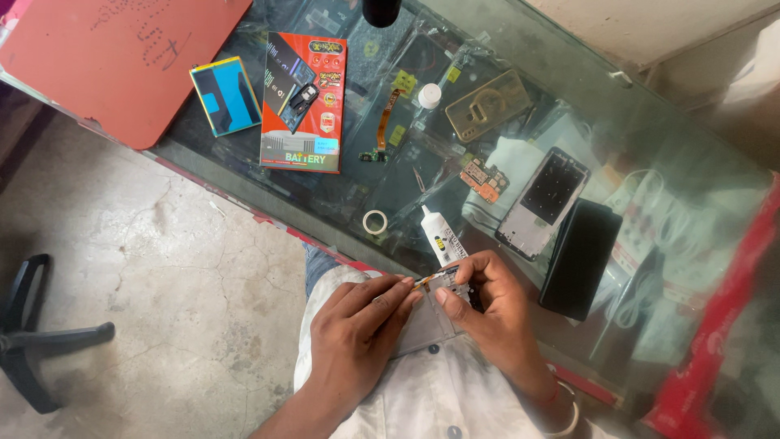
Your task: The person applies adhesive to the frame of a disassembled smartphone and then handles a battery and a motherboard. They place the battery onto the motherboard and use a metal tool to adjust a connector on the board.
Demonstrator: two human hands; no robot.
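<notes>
My left hand (pixel 357 333) and my right hand (pixel 491 313) meet over my lap at the near edge of a glass counter (pixel 650 162). Together they hold a small phone part with a circuit board (pixel 447 280). The left fingertips pinch a thin orange flex strip at its top edge; the right fingers wrap its right side. A white glue tube (pixel 435 236) lies just above the hands. A phone frame (pixel 546 202) and a black phone (pixel 581 256) lie to the right of the tube.
On the glass lie a red battery box (pixel 305 102), a blue battery (pixel 226 95), a small tape roll (pixel 374 221), an orange flex cable (pixel 387 118), a small orange board (pixel 481 179), a white cap (pixel 430 95) and a gold back cover (pixel 487 104). A red mat (pixel 122 57) covers the far left; a chair base (pixel 32 333) stands on the floor.
</notes>
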